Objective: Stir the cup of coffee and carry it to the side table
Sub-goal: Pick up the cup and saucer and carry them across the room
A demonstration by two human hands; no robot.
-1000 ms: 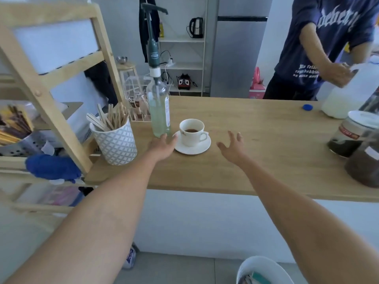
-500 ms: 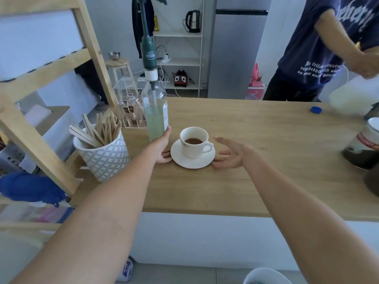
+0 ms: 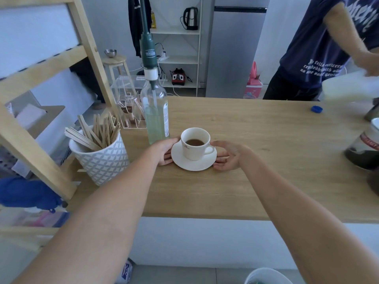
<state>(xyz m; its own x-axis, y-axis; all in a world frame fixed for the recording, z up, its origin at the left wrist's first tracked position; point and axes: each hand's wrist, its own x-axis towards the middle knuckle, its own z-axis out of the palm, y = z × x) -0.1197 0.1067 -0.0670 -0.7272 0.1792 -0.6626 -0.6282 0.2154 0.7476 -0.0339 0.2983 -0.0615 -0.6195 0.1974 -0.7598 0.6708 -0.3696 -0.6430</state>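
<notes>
A white cup (image 3: 194, 149) with dark coffee in it stands on a white saucer (image 3: 192, 163) on the wooden counter (image 3: 256, 160); its handle points right. My left hand (image 3: 164, 151) touches the saucer's left rim, fingers curled at its edge. On the other side, my right hand (image 3: 230, 155) cups the saucer's right rim, palm turned up, fingers under or against the edge. The saucer rests flat on the counter. A patterned white pot of wooden stir sticks (image 3: 100, 152) stands to the left.
A syrup bottle with a green pump (image 3: 156, 115) stands just behind my left hand. A wooden shelf frame (image 3: 41, 124) rises at left. A person in a navy shirt (image 3: 320, 50) pours from a white jug (image 3: 348, 85) at right, above jars (image 3: 365, 148). A blue cap (image 3: 316, 109) lies there.
Both hands closed in from either side and now rest against the saucer's rim. The view has come nearer to the counter. The person at right tilted the white jug.
</notes>
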